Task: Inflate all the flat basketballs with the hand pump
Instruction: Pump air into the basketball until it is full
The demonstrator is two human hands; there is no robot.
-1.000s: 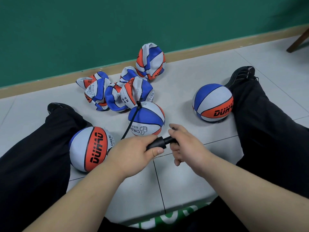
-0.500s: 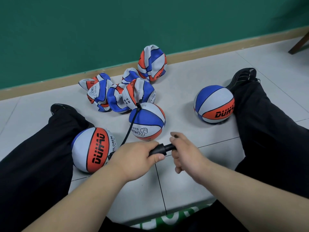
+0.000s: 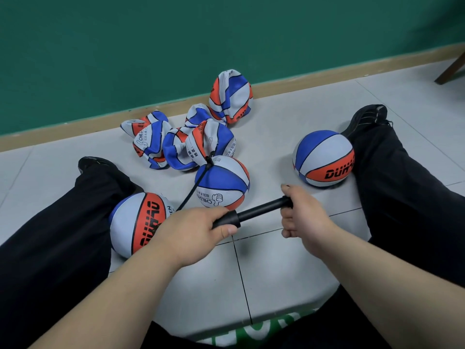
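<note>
My left hand point(image 3: 193, 230) grips the barrel of a black hand pump point(image 3: 251, 212). My right hand point(image 3: 302, 212) holds the pump's handle, pulled out so the black rod shows between the hands. A thin black hose point(image 3: 193, 187) runs from the pump to the top of a red, white and blue basketball point(image 3: 224, 183) on the floor in front of me. Behind it lies a heap of several flat, crumpled basketballs point(image 3: 181, 144), with one more point(image 3: 231, 96) propped near the wall.
A round basketball point(image 3: 136, 222) leans against my left leg and another point(image 3: 324, 158) against my right leg. I sit on a grey tiled floor point(image 3: 276, 268) with legs spread, shoes toward a green wall point(image 3: 176, 46). A wooden furniture leg point(image 3: 450, 69) stands far right.
My right hand has drawn the pump handle out to the right, baring the rod. The left hand has kept its hold on the barrel.
</note>
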